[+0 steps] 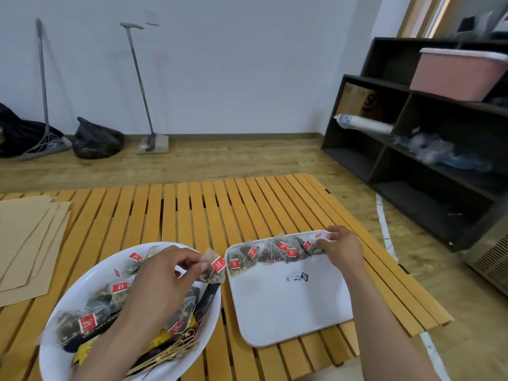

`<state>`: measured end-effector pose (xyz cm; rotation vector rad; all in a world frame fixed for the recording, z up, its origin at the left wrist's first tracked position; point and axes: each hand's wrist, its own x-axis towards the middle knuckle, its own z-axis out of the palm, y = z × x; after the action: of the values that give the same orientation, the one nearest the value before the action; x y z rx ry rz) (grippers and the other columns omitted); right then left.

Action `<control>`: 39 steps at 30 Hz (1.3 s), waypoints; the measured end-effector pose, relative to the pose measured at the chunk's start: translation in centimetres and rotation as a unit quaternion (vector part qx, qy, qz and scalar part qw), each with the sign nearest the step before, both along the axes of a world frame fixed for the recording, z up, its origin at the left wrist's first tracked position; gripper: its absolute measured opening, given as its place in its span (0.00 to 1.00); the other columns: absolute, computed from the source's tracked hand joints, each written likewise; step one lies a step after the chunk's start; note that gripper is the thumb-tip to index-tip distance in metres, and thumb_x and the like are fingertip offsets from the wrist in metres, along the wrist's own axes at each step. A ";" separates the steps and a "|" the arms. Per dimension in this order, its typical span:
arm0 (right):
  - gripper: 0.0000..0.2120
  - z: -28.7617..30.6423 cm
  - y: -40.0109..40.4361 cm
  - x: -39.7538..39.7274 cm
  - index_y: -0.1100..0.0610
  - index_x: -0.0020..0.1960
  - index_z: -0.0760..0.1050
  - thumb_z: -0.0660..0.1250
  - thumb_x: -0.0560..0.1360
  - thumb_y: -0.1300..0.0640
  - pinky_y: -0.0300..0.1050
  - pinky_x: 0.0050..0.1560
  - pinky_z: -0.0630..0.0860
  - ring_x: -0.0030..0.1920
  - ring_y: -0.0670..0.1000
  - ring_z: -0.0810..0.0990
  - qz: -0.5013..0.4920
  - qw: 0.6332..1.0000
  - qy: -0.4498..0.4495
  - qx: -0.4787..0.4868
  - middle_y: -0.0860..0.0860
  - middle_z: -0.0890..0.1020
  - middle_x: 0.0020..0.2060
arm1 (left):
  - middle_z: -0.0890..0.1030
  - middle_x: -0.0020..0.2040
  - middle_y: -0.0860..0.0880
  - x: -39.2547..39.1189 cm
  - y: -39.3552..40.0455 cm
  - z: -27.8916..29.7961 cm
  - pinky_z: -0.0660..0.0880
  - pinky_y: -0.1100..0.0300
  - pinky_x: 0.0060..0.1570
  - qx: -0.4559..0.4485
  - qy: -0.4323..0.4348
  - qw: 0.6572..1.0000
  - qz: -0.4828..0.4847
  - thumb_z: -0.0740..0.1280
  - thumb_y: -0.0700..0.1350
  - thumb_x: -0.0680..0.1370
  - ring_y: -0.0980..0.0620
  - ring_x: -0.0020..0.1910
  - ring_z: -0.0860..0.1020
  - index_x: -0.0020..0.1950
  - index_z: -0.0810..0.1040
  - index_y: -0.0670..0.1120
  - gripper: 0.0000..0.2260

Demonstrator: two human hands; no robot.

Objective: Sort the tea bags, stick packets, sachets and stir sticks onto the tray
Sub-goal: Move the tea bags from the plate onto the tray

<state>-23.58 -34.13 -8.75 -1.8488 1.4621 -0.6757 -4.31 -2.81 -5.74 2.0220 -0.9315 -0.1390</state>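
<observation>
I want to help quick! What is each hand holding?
Left hand: pinches a tea bag over the bowl.
Right hand: pinches a tea bag tag at the tray.

A plain utility or storage room was shown, likely in an office or home. A broom [41, 86] and dustpan [149, 105] were leaned against a bare white wall [233, 64], beside black rubbish bags [96, 138]. Dark open shelving [428, 149] was stocked with a pink tub [459, 72], stacked paper cups [365, 123] and a cardboard box [357, 100], over wood-look flooring [220, 160].
</observation>
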 end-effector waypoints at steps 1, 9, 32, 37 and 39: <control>0.23 0.1 0.0 0.0 0.56 0.66 0.76 0.76 0.73 0.57 0.45 0.42 0.76 0.50 0.53 0.81 -0.005 1.000 0.004 -0.005 0.53 0.83 0.58 | 0.84 0.41 0.61 0.0 0.0 0.0 0.75 0.62 0.42 0.000 -0.004 1.000 0.002 0.75 0.45 0.75 0.65 0.46 0.79 0.41 0.84 0.58 0.07; 0.20 -0.4 0.3 0.0 0.56 0.64 0.79 0.73 0.72 0.61 0.46 0.47 0.77 0.51 0.57 0.82 -0.007 0.997 0.065 0.029 0.55 0.85 0.54 | 0.83 0.40 0.61 -0.1 0.4 0.4 0.79 0.55 0.44 -0.008 -0.010 1.000 0.001 0.75 0.44 0.75 0.64 0.47 0.79 0.39 0.82 0.61 0.11; 0.22 5.9 14.7 5.2 0.50 0.61 0.81 0.80 0.69 0.49 0.39 0.45 0.80 0.52 0.45 0.85 0.407 0.895 -0.057 0.173 0.44 0.86 0.52 | 0.85 0.40 0.60 -0.3 0.2 0.7 0.75 0.65 0.42 -0.026 0.038 0.999 -0.009 0.74 0.46 0.76 0.63 0.44 0.81 0.41 0.86 0.56 0.05; 0.09 5.4 15.0 5.9 0.58 0.52 0.82 0.77 0.72 0.61 0.42 0.44 0.80 0.46 0.51 0.86 0.371 0.902 -0.103 0.197 0.57 0.87 0.48 | 0.85 0.41 0.62 -0.4 0.1 0.7 0.74 0.66 0.40 -0.027 0.037 0.999 -0.016 0.75 0.49 0.75 0.64 0.45 0.81 0.41 0.86 0.57 0.04; 0.08 5.5 13.7 5.2 0.61 0.51 0.82 0.76 0.72 0.64 0.42 0.42 0.80 0.42 0.49 0.84 0.328 0.916 -0.126 0.194 0.59 0.87 0.44 | 0.84 0.42 0.65 -0.6 0.1 0.9 0.75 0.64 0.41 -0.040 0.046 0.998 -0.013 0.74 0.51 0.75 0.64 0.44 0.81 0.41 0.86 0.59 0.04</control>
<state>-18.40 -20.45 -3.26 -1.7046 0.6685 -0.2479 -4.86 -2.70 -4.86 1.9151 -0.8925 -0.2037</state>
